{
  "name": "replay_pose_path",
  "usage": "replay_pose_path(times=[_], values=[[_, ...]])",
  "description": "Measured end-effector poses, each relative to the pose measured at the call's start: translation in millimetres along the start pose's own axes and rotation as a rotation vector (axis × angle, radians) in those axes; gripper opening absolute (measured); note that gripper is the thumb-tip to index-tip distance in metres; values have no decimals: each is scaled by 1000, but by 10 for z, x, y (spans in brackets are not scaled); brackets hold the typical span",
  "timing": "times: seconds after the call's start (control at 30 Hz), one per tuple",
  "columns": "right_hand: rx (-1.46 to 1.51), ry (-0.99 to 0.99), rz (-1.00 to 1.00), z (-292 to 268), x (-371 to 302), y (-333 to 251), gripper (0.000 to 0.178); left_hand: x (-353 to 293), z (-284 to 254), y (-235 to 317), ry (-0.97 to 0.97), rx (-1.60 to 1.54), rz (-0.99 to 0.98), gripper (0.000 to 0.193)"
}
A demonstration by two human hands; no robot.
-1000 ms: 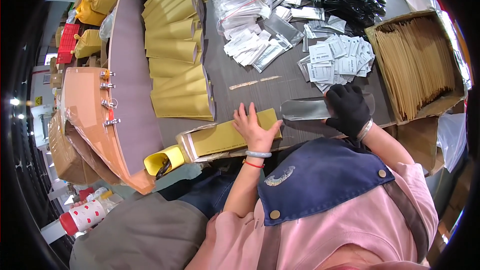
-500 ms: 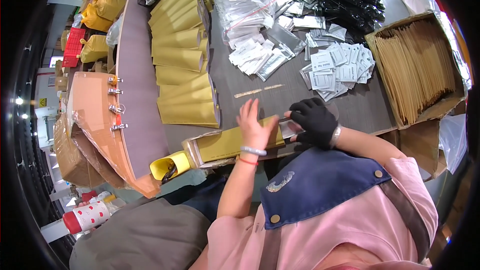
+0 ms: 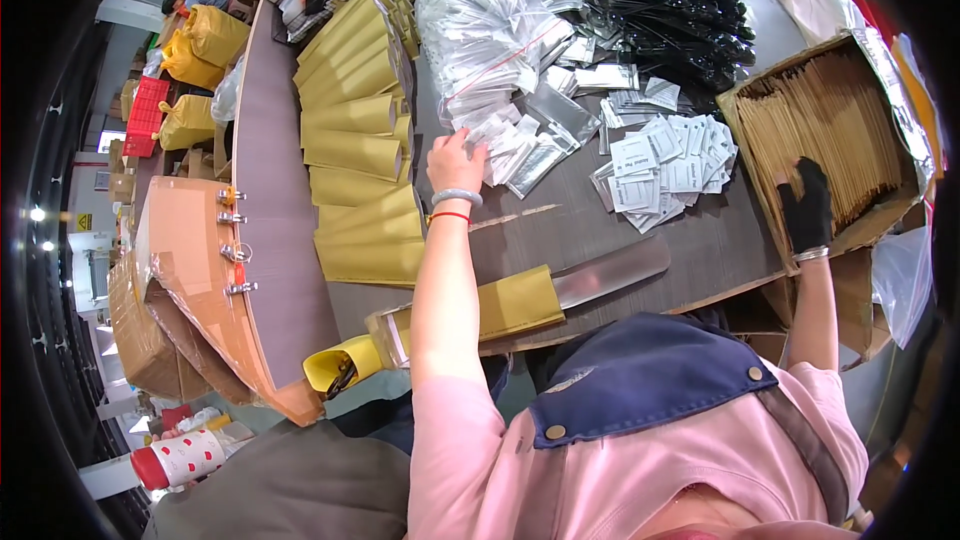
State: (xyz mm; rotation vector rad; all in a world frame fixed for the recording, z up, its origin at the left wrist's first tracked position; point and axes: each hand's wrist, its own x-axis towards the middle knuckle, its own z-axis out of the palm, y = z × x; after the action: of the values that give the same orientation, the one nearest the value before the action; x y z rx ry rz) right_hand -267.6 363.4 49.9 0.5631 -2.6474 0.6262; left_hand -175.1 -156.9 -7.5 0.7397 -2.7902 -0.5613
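Note:
My left hand (image 3: 457, 162) reaches to the near edge of a pile of small white packets (image 3: 510, 145), its fingers curled and closed on a packet there. My right hand (image 3: 806, 208), in a black glove with bare fingertips, reaches into a cardboard box (image 3: 790, 230) on the right. Its fingers are apart and lie against the upright row of brown envelopes (image 3: 840, 130). Before me, a gold-yellow paper sleeve (image 3: 525, 302) lies around a smooth metal strip (image 3: 615, 275), which sticks out to the right. My left forearm hides part of the sleeve.
Fanned gold-yellow sleeves (image 3: 360, 150) line the left side. Flat white sachets (image 3: 670, 165), clear bags (image 3: 475, 30) and black-wrapped pieces (image 3: 670, 10) lie beyond. A yellow container (image 3: 340, 368) hangs at the table's near edge. A seated person's grey clothing (image 3: 290, 470) is at lower left.
Both hands have left the sleeve and metal strip. My left hand has moved forward to the white packets; my right has moved right, into the box of envelopes.

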Motion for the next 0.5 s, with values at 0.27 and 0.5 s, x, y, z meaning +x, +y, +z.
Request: replay_pose_path(times=[0.27, 0.5], values=[[-350, -90, 389, -121, -152, 1365, 41, 58, -44, -29, -8, -60, -49, 25], [-457, -163, 407, -48, -69, 1313, 39, -476, 293, 680, -1, -105, 216, 19]])
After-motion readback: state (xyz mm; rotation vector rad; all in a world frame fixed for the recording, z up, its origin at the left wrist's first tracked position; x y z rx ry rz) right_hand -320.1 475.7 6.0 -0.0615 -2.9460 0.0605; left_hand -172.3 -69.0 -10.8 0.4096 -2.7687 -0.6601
